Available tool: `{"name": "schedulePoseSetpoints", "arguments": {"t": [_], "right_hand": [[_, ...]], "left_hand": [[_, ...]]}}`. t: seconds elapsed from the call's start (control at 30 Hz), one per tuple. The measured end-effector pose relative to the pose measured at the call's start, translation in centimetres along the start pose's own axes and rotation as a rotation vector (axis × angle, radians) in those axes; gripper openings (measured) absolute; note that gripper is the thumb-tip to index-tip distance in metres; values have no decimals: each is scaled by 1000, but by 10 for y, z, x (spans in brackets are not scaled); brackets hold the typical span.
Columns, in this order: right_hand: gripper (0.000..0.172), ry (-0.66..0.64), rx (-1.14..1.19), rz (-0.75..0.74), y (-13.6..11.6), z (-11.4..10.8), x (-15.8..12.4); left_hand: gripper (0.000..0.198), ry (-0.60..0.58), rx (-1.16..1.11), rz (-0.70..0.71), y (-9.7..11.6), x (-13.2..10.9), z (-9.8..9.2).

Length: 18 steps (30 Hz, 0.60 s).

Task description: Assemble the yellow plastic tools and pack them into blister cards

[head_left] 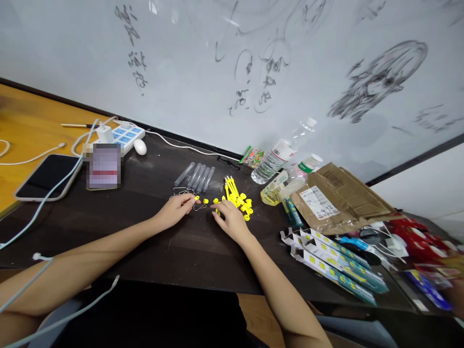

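Note:
My left hand (178,210) is closed, with a small yellow cap (197,197) at its fingertips. To the right, my right hand (232,221) curls its thumb and index finger around another yellow cap, partly hidden by the fingers. Between the hands lie single yellow caps (206,201) and a bent wire hook (200,208). More metal hooks (184,190) rest just behind my left hand. Clear plastic tubes (195,178) lie side by side farther back. Beyond my right hand are yellow rods with metal tips (230,185) and a pile of yellow caps (246,205).
Open teal-and-white boxes (337,266), a flattened brown package (340,193) and clear bottles (277,157) stand or lie on the right. On the left are a phone (49,178), a power strip (127,137) and white cables. A whiteboard (188,82) rises behind the dark table (174,256).

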State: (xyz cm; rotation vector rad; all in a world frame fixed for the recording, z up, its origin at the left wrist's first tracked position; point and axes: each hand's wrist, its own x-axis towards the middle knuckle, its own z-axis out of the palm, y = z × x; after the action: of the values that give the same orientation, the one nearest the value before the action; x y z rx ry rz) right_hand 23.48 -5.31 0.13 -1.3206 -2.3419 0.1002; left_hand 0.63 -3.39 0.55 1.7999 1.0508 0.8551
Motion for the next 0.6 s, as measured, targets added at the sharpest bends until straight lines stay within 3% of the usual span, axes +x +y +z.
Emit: {"name": "schedulePoseSetpoints", "arguments": {"t": [0.2,0.4,0.6], "right_hand": [[40,-52,-274,-121,-26,14,2],[19,-74,-348,-191,-22,14,2],[17,-141,-448,-226,-28,5,4]], "left_hand": [[35,11,25,18,3,-2,1],[37,3,37,35,-2,-1,1],[36,-72,53,38,-3,-3,4]]}}
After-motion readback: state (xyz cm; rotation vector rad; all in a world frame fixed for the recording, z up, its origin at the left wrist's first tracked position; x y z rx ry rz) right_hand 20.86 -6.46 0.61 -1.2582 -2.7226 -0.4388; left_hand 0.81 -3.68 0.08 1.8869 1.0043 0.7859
